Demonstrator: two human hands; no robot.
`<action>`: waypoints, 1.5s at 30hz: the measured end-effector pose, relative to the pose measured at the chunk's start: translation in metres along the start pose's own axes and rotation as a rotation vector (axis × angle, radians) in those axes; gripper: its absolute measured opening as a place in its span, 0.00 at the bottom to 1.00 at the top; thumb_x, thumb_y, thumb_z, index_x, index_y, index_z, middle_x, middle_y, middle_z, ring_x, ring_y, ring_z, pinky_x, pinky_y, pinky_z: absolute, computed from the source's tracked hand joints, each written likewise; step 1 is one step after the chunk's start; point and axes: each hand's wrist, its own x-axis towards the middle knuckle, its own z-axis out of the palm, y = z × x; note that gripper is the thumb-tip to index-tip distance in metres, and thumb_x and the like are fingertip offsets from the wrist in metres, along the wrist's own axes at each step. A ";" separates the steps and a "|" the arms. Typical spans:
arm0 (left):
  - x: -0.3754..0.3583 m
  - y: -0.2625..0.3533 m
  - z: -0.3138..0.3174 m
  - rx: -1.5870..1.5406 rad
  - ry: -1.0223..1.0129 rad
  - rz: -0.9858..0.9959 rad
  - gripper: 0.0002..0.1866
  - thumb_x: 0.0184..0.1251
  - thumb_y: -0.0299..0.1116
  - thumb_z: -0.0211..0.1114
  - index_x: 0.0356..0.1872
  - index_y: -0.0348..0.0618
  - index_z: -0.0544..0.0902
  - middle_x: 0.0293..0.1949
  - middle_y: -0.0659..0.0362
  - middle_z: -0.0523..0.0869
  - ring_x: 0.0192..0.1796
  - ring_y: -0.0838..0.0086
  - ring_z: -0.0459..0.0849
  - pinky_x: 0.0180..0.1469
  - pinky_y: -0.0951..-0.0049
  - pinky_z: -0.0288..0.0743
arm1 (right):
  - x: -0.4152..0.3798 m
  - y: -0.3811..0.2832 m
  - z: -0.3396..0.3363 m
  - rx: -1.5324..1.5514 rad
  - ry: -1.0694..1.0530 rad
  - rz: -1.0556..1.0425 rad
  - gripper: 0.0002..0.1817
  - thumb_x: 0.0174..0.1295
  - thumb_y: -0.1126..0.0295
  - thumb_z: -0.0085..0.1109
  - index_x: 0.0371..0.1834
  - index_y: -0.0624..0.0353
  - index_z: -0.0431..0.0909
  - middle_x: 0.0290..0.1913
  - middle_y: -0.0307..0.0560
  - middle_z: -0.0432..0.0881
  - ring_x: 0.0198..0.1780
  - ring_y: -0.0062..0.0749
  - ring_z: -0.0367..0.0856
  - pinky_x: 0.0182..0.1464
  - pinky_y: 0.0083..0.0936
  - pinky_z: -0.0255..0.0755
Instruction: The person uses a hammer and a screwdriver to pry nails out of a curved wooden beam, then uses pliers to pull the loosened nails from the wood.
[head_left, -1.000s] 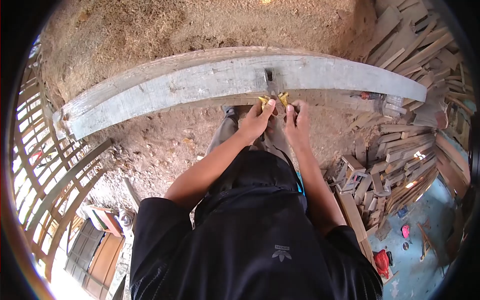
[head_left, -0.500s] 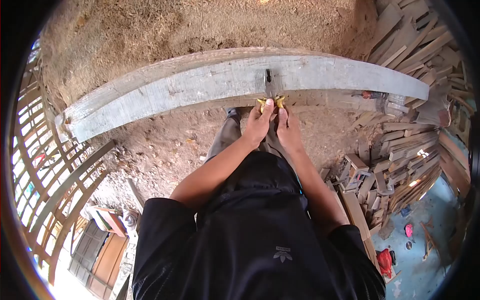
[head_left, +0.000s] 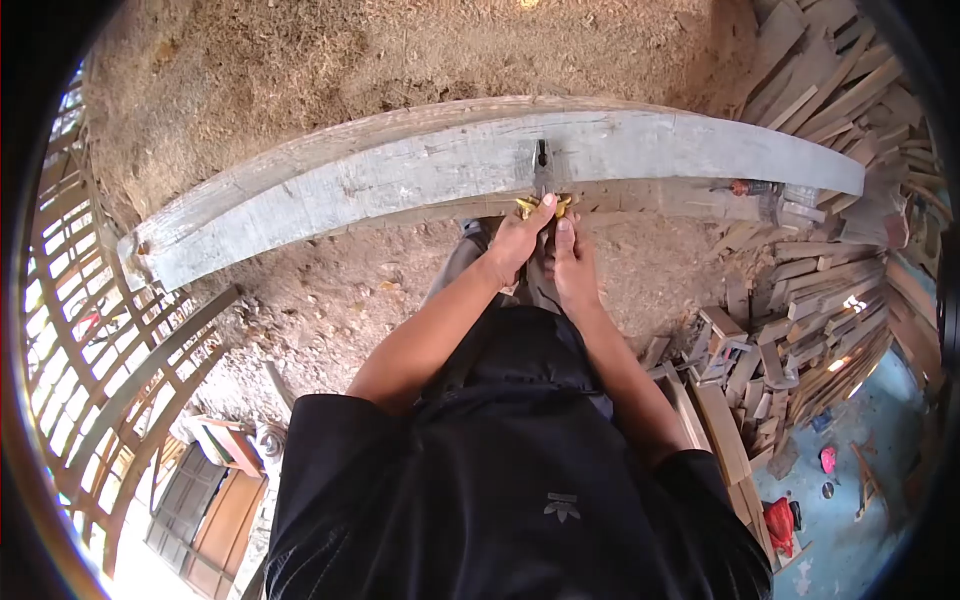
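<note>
A pair of pliers with yellow handles (head_left: pixel 526 206) points away from me, its metal jaws (head_left: pixel 542 156) over the grey face of a long wooden plank (head_left: pixel 400 168). My left hand (head_left: pixel 517 243) is closed round the left handle, thumb laid along the top. On the other handle, my right hand (head_left: pixel 573 262) is closed too, its thumb pointing forward. Both hands are close together in front of my waist, at the plank's near edge. The lower ends of the handles are hidden by my fingers.
A screwdriver-like tool with a red and black handle (head_left: pixel 745 188) lies on the plank's near side at right, beside some clear containers (head_left: pixel 800 205). Stacked wood offcuts (head_left: pixel 830 290) fill the right. Sawdust (head_left: pixel 400 50) covers the ground beyond; a slatted lattice (head_left: pixel 90 330) stands left.
My left hand and its thumb have shifted slightly to the right on the pliers, and the yellow handles appear a little turned. The whole view has shifted slightly.
</note>
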 end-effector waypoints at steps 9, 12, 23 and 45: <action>0.000 0.003 0.006 0.234 0.154 -0.027 0.23 0.71 0.56 0.66 0.41 0.43 0.86 0.35 0.64 0.85 0.36 0.77 0.81 0.40 0.74 0.78 | 0.000 -0.004 -0.020 0.363 -0.323 0.326 0.15 0.75 0.57 0.57 0.54 0.55 0.78 0.42 0.39 0.80 0.48 0.26 0.80 0.47 0.28 0.77; -0.005 0.014 0.013 0.254 0.151 -0.013 0.21 0.70 0.55 0.67 0.38 0.45 0.86 0.35 0.64 0.84 0.36 0.77 0.80 0.39 0.72 0.76 | 0.002 -0.024 -0.023 0.416 -0.438 0.484 0.18 0.70 0.60 0.63 0.58 0.55 0.76 0.45 0.41 0.82 0.47 0.29 0.83 0.51 0.30 0.79; -0.013 0.047 0.015 0.432 0.154 -0.269 0.27 0.67 0.61 0.66 0.41 0.43 0.84 0.34 0.62 0.84 0.29 0.75 0.80 0.34 0.69 0.78 | 0.029 -0.014 -0.025 0.795 -0.663 0.680 0.31 0.56 0.71 0.59 0.65 0.66 0.69 0.56 0.59 0.81 0.53 0.50 0.85 0.56 0.48 0.82; -0.008 0.115 -0.034 2.075 0.348 0.719 0.63 0.41 0.62 0.79 0.77 0.40 0.58 0.66 0.48 0.68 0.66 0.50 0.67 0.71 0.45 0.56 | 0.009 -0.043 -0.007 1.057 -0.916 0.683 0.26 0.41 0.69 0.53 0.49 0.61 0.72 0.34 0.41 0.72 0.35 0.32 0.72 0.47 0.34 0.69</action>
